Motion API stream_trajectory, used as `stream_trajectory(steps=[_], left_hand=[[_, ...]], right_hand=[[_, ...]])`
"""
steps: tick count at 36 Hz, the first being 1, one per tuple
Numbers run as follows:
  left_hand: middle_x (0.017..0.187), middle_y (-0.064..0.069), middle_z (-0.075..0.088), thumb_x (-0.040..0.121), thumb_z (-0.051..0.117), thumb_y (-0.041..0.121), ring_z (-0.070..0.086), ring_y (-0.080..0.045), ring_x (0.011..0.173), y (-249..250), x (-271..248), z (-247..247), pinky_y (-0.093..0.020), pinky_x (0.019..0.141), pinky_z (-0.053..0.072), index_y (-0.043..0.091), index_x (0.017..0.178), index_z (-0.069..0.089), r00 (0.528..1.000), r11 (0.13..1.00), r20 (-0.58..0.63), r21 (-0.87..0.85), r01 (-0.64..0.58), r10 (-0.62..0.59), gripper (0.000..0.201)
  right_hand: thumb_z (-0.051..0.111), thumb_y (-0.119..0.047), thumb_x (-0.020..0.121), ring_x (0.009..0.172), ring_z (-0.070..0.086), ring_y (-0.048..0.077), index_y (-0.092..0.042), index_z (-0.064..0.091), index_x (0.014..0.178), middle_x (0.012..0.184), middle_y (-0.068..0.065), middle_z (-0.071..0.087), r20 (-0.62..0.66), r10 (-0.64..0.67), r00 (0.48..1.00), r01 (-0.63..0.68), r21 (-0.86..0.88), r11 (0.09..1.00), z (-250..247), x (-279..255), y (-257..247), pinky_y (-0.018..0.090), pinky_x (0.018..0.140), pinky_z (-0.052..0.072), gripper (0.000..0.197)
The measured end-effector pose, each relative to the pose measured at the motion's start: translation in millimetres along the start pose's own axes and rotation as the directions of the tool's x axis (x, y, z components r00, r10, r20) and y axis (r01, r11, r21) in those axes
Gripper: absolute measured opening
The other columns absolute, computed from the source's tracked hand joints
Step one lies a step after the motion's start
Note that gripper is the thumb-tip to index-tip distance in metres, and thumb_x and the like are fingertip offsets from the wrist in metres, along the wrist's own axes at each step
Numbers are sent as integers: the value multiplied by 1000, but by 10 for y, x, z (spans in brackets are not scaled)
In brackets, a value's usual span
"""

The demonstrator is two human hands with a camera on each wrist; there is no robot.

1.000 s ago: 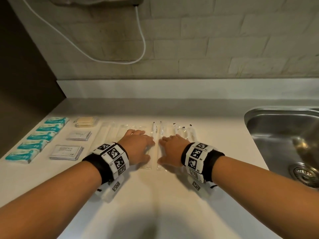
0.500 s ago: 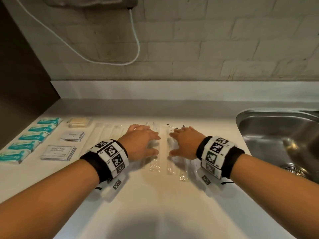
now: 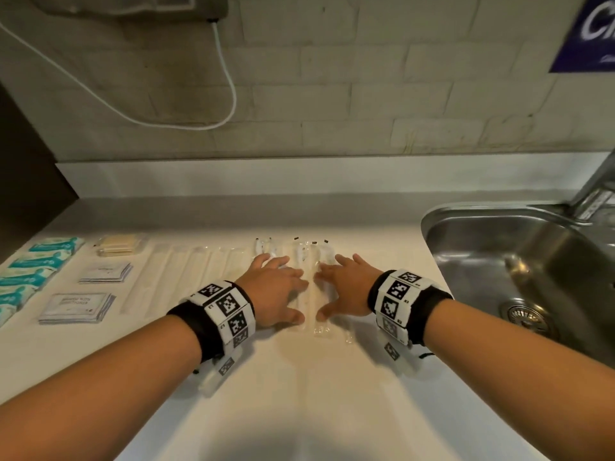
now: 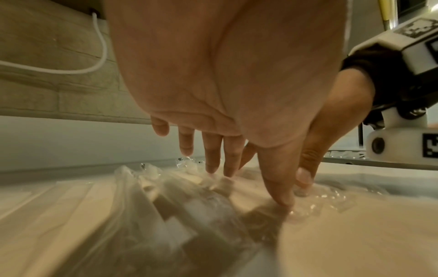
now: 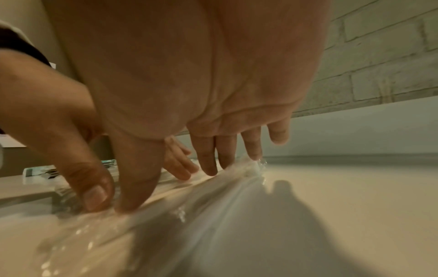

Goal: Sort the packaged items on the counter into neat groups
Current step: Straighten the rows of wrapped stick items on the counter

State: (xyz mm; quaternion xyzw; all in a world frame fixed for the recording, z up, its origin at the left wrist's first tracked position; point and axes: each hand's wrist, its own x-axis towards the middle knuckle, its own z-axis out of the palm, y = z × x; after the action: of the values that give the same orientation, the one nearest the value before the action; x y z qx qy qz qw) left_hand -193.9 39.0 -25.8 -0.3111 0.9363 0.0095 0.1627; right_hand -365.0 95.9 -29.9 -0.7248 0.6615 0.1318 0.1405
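Both hands flat on clear packets, counter centre.
Left hand (image 3: 273, 291) and right hand (image 3: 346, 287) spread, fingertips pressing clear packets (image 3: 307, 294) between them; teal packs (image 3: 36, 264) at 9 o'clock.

Pale brick wall (image 3: 366, 94) with a looping white cable (image 3: 186, 123) behind a steel sink (image 3: 519, 267).

The left hand (image 3: 271, 291) and right hand (image 3: 346, 289) cover the middle of the clear packets (image 3: 307, 296), so what lies inside under the palms cannot be told. Nearest both wrist cameras the plastic blurs. Left of the grip, the teal packs (image 3: 31, 271) run off the edge, their print too small to read.
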Motion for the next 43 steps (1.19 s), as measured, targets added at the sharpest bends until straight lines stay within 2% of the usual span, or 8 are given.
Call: stream_trajectory(steps=[6, 9, 12, 16, 23, 30, 37, 43], left_hand=[[159, 9, 23, 84, 53, 64, 7, -24, 149, -9, 55, -66, -50, 118, -2, 36, 136, 47, 1000, 999, 20, -41, 8, -7, 60], [159, 10, 24, 85, 51, 65, 8, -21, 149, 33, 102, -87, -47, 119, -1, 36, 146, 36, 999, 997, -36, -78, -2, -1, 69], [160, 10, 22, 87, 48, 65, 6, -19, 149, 118, 147, -106, -46, 119, -2, 34, 150, 29, 999, 997, -40, -76, -26, 23, 72], [160, 7, 23, 88, 45, 65, 6, -22, 149, 211, 186, -93, -48, 118, -2, 31, 150, 30, 1000, 999, 4, -25, -30, 30, 71], [158, 6, 28, 87, 44, 68, 11, -23, 148, 279, 227, -92, -48, 117, 1, 29, 146, 37, 1000, 999, -2, -23, -24, 24, 71], [154, 5, 35, 86, 48, 65, 13, -22, 148, 297, 229, -120, -46, 118, 2, 26, 141, 43, 1000, 999, -1, -43, -16, 15, 68], [157, 5, 31, 85, 50, 65, 12, -23, 148, 286, 240, -123, -49, 118, 2, 28, 143, 41, 1000, 999, 9, -51, -17, 17, 68], [154, 6, 35, 85, 49, 66, 13, -23, 148, 274, 247, -78, -49, 119, 2, 29, 142, 42, 1000, 997, 3, -82, -8, 8, 68]], right_hand=[[49, -75, 78, 150, 4, 27, -30, 20, 152, 162, -2, 10, -4, 21, 1000, -20, 54, 998, -19, 72, 48, 50, 121, 4, 92], [49, -74, 79, 150, 4, 27, -29, 19, 153, 163, 0, 8, -62, 32, 998, -27, 79, 996, -40, 3, 99, 49, 121, 6, 92], [58, -66, 79, 150, 9, 27, -26, 17, 154, 163, 3, 9, -69, 40, 997, -35, 71, 997, -61, -134, 178, 47, 121, 9, 94], [69, -58, 74, 148, 18, 22, -25, 10, 154, 162, 3, 11, 20, 47, 999, -48, 63, 997, -9, -248, 270, 44, 122, 13, 106], [68, -52, 77, 145, 27, 24, -19, 2, 155, 162, 4, 15, 25, 71, 997, -74, 143, 987, 77, -305, 239, 38, 119, 21, 107], [71, -46, 77, 150, 9, 27, -16, -10, 153, 162, 5, -11, -31, 72, 997, -65, 196, 979, 73, -254, 157, 39, 120, 20, 115], [68, -43, 81, 144, 29, 24, -12, 18, 152, 163, 4, 3, 22, 110, 994, -112, 177, 978, 32, -258, 186, 41, 113, 35, 92], [62, -47, 84, 146, 25, 23, -11, 20, 152, 163, 7, 5, 31, 134, 990, -138, 209, 968, 33, -286, 249, 41, 116, 29, 88]])
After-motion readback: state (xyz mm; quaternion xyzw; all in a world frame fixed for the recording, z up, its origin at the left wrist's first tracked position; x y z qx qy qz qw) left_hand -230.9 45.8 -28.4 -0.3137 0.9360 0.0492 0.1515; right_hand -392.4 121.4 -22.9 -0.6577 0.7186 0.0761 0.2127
